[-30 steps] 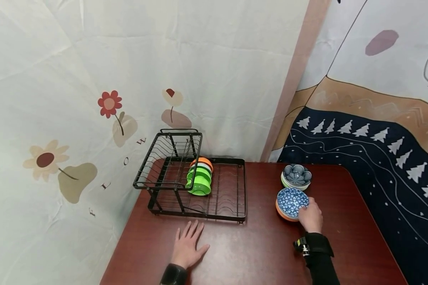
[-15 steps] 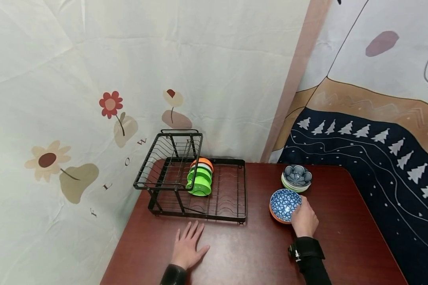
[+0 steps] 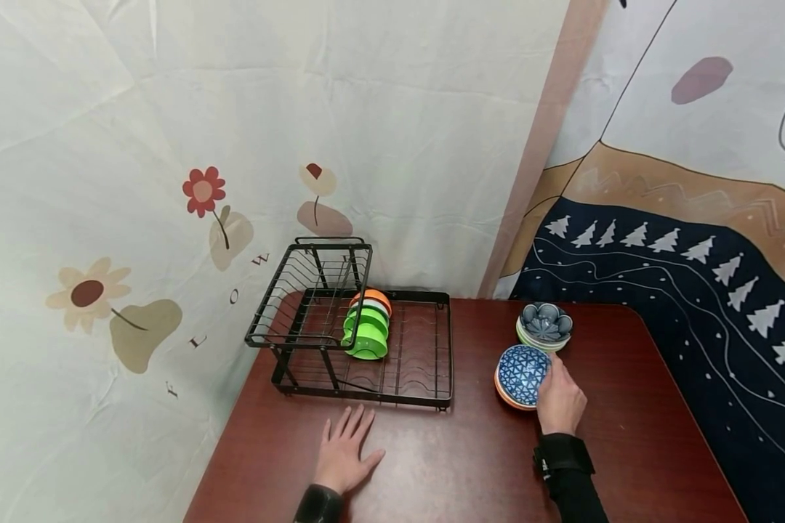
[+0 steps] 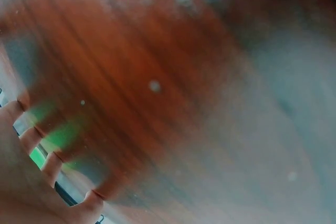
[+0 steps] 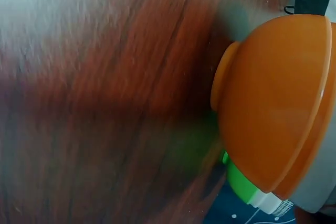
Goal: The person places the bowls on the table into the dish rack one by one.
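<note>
In the head view, a blue-and-white patterned bowl (image 3: pixel 525 375) sits on top of a stack with an orange bowl (image 5: pixel 273 103) below it. My right hand (image 3: pixel 561 398) pinches the right rim of the patterned bowl, thumb toward the inside; its fingertips are hidden. My left hand (image 3: pixel 345 450) rests on the table with its fingers spread, holding nothing. In the left wrist view, the fingers (image 4: pixel 51 167) lie at the lower left. Behind the patterned bowl stands a second stack, with a grey petal-shaped bowl (image 3: pixel 546 322) on top and pale green and white rims under it.
A black two-tier wire dish rack (image 3: pixel 399 399) stands at the left, in front of the curtain. Several bowls, green ones (image 3: pixel 369 341) and an orange one (image 3: pixel 374 296), stand on edge in its lower tier. The reddish-brown table (image 3: pixel 471 465) carries everything.
My right hand has moved the stack with the patterned bowl a little to the left. Since half a second ago the patterned bowl has risen or tilted slightly. My left hand stays put.
</note>
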Available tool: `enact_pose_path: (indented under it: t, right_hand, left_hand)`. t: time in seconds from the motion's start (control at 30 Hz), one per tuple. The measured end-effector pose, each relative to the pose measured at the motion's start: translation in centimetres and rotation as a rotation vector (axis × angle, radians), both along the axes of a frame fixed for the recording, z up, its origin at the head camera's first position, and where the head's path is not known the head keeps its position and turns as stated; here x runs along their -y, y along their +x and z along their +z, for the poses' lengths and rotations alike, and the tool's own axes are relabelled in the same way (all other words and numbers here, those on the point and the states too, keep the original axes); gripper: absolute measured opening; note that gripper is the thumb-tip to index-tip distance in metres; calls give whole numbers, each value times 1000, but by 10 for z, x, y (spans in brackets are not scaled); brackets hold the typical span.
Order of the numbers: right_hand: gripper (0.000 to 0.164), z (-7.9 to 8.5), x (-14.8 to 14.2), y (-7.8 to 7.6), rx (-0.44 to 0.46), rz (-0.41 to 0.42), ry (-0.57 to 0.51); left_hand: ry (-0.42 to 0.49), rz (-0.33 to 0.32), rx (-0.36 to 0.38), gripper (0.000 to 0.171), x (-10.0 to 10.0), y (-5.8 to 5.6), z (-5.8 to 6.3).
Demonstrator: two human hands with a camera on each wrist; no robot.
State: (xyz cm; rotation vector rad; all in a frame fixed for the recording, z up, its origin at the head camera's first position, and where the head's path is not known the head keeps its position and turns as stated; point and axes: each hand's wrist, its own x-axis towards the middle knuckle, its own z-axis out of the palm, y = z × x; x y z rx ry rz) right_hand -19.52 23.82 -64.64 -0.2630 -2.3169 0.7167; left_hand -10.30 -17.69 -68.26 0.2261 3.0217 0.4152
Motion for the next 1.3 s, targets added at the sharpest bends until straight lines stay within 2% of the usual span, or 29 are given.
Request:
enact_pose_path:
  t: [0.13, 0.37, 0.57, 0.87, 1.03, 1.13, 1.3]
  right_hand:
    - [21, 5, -1, 0, 17, -8, -42]
    - [23, 18, -3, -2, 94, -48, -145]
    - [24, 21, -4, -3, 93, -80, -202]
    - [29, 35, -11, -1, 14, -136, -338]
    - [34, 43, -18, 3, 74, -132, -440]
    - [35, 45, -18, 4, 105, -120, -443]
    - [33, 41, -11, 5, 94, -103, -395]
  left_hand:
    - [11, -4, -24, 80, -1, 1, -1]
    - [3, 9, 13, 80, -1, 0, 2]
    - [0, 7, 20, 80, -1, 1, 2]
    - [14, 5, 18, 81, 0, 1, -3]
    - [7, 8, 12, 80, -1, 1, 0]
    - [12, 10, 16, 80, -1, 1, 0]
    - [32, 7, 41, 80, 0, -1, -2]
